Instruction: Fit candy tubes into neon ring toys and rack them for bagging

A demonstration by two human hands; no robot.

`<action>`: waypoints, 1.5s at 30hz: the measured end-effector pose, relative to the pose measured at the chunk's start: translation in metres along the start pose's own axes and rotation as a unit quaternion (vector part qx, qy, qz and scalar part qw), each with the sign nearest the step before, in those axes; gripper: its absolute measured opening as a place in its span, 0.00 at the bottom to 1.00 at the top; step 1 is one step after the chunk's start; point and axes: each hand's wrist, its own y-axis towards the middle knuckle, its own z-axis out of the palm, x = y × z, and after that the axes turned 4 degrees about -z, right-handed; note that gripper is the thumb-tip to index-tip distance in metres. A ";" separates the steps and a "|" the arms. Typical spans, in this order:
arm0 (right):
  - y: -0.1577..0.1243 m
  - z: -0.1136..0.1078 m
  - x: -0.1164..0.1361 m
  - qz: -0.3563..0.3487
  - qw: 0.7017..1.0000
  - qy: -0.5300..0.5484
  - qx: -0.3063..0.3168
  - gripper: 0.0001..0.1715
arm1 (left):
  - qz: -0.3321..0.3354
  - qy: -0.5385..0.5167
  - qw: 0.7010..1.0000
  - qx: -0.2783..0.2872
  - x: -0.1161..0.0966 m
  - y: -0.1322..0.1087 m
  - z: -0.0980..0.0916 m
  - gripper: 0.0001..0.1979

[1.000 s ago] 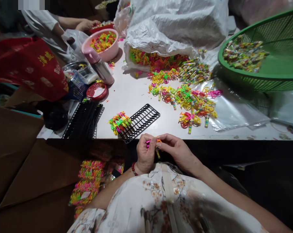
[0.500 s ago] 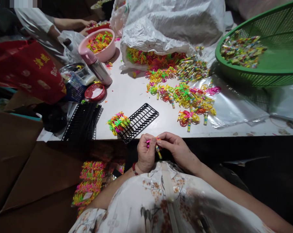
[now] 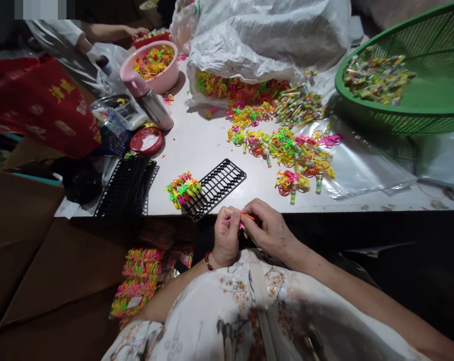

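Note:
My left hand [image 3: 227, 234] is closed in a pinch on a small pink plastic piece [image 3: 242, 226], just off the table's front edge. Against it, my right hand [image 3: 266, 225] pinches an orange plastic piece [image 3: 248, 216]; the fingertips of both hands meet. How the two pieces join is hidden by my fingers. Beyond my hands, a black plastic rack [image 3: 227, 186] lies slanted on the table, its left end filled with a row of colourful plastic pieces [image 3: 184, 189]. To the right lies a loose pile of coloured plastic pieces [image 3: 287, 148] with small candy-filled tubes among them.
A large white sack [image 3: 245, 65] spills coloured pieces at the back. Right stands a green basket [image 3: 430, 113] of wrapped tubes, above clear plastic bags [image 3: 365, 160]. Left are stacked black racks [image 3: 125, 188], a flask [image 3: 151, 103] and a pink basin [image 3: 170, 75]. A co-worker's arm [image 3: 106, 32] reaches in behind.
My right hand has turned and closed in over the pieces at my left fingertips. The candy tube that hung below my fingers is now mostly hidden.

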 end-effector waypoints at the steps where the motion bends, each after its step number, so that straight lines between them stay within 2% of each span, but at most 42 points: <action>1: 0.002 -0.001 -0.002 0.017 0.999 0.028 0.016 0.13 | -0.005 -0.003 1.000 -0.003 0.000 0.001 0.000 0.18; 5: 0.008 -0.007 -0.010 0.040 0.993 0.099 0.049 0.15 | -0.032 0.004 0.999 -0.030 -0.006 0.005 0.001 0.17; 8: 0.009 -0.012 -0.016 0.029 0.996 0.081 0.030 0.23 | -0.039 0.051 0.997 -0.040 -0.018 0.006 0.001 0.18; 11: 0.007 -0.015 -0.020 0.018 0.999 0.039 0.018 0.25 | -0.046 0.089 0.994 -0.041 -0.027 0.006 0.002 0.19; 14: 0.001 -0.016 -0.023 -0.012 0.999 -0.044 0.009 0.23 | -0.048 0.089 0.994 -0.049 -0.025 0.008 0.001 0.18; 18: -0.005 -0.014 -0.026 -0.052 0.982 -0.180 0.009 0.18 | -0.034 0.071 0.994 -0.069 -0.009 0.010 -0.004 0.15; 21: -0.004 -0.012 -0.028 -0.055 0.972 -0.225 0.032 0.13 | -0.043 0.039 0.997 -0.058 -0.001 0.012 -0.006 0.12; 25: 0.004 -0.009 -0.033 -0.068 0.963 -0.246 0.084 0.07 | -0.048 0.012 0.998 -0.045 -0.003 0.016 -0.005 0.11; 30: 0.021 0.000 -0.044 -0.067 0.970 -0.220 0.084 0.07 | -0.050 -0.026 0.998 -0.027 -0.012 0.019 -0.006 0.11; 34: 0.034 0.003 -0.050 -0.020 0.979 -0.184 0.080 0.05 | -0.044 -0.042 0.998 0.001 -0.019 0.020 -0.009 0.14; 38: 0.041 -0.003 -0.044 0.002 0.990 -0.105 0.094 0.10 | -0.046 -0.049 0.997 -0.024 -0.026 0.023 -0.016 0.20; 42: 0.039 -0.010 -0.033 0.058 0.988 0.029 0.139 0.12 | -0.021 0.017 0.998 -0.053 -0.030 0.028 -0.020 0.18; 45: 0.035 -0.012 -0.030 0.094 0.980 0.075 0.156 0.14 | -0.026 0.057 0.997 -0.038 -0.031 0.030 -0.021 0.16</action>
